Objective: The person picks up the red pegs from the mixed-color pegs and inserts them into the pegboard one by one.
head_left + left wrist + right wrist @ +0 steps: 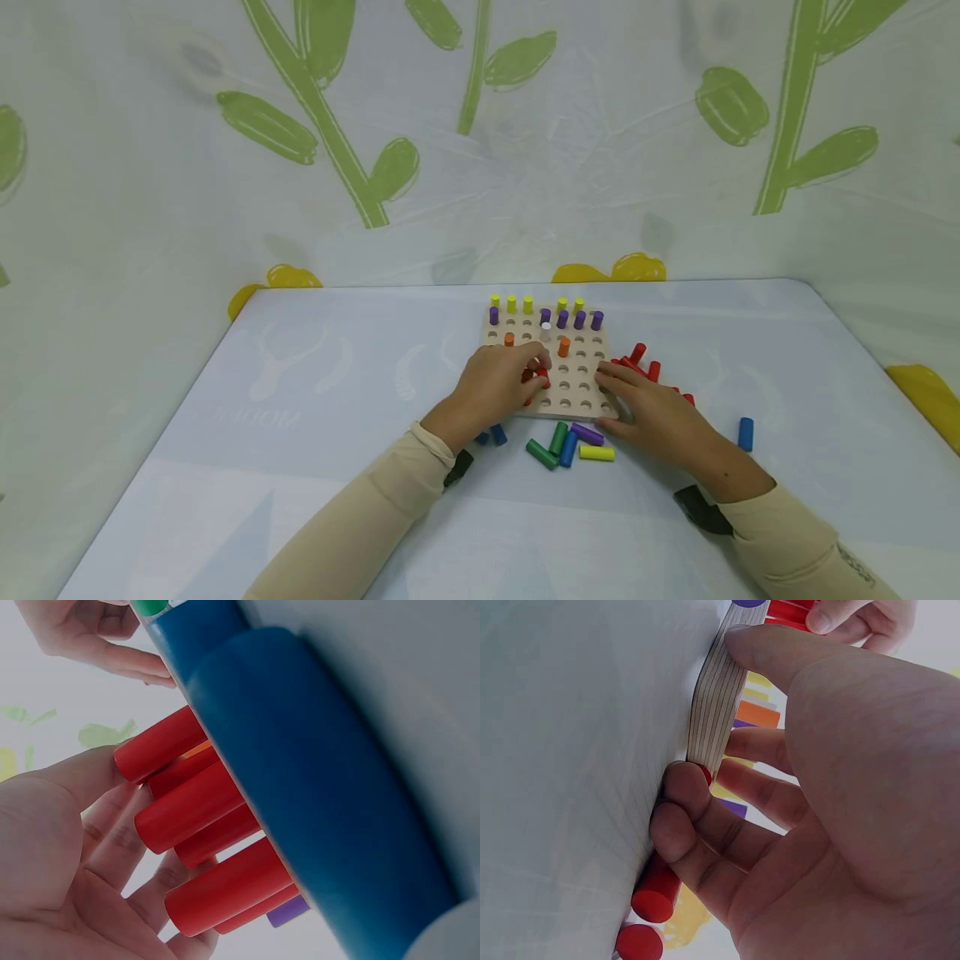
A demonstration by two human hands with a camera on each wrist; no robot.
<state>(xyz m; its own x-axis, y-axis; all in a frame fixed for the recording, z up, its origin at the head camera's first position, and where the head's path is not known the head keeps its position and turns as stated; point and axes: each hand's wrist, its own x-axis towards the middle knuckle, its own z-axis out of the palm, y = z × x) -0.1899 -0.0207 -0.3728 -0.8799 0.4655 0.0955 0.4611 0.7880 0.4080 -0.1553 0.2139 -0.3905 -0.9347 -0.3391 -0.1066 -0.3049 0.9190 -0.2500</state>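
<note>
My left hand (495,379) is over the left part of a wooden pegboard (572,398), thumb and forefinger pinching a red peg (161,744). Several more red pegs (191,806) stand in rows beside it, under the palm. My right hand (648,412) rests along the board's right edge, its thumb at the near corner and its fingertips on the side. In the right wrist view, two fingertips (686,791) bend down beside the board's layered edge (718,697). Yellow pegs (512,304), purple pegs (562,319), orange pegs (564,347) and a white peg (546,331) stand farther back.
Loose green (542,454), blue (568,448), purple (587,434) and yellow (597,453) pegs lie before the board. Red pegs (637,353) are heaped to its right, and a lone blue peg (746,434) lies farther right. A patterned cloth (525,167) hangs behind the table.
</note>
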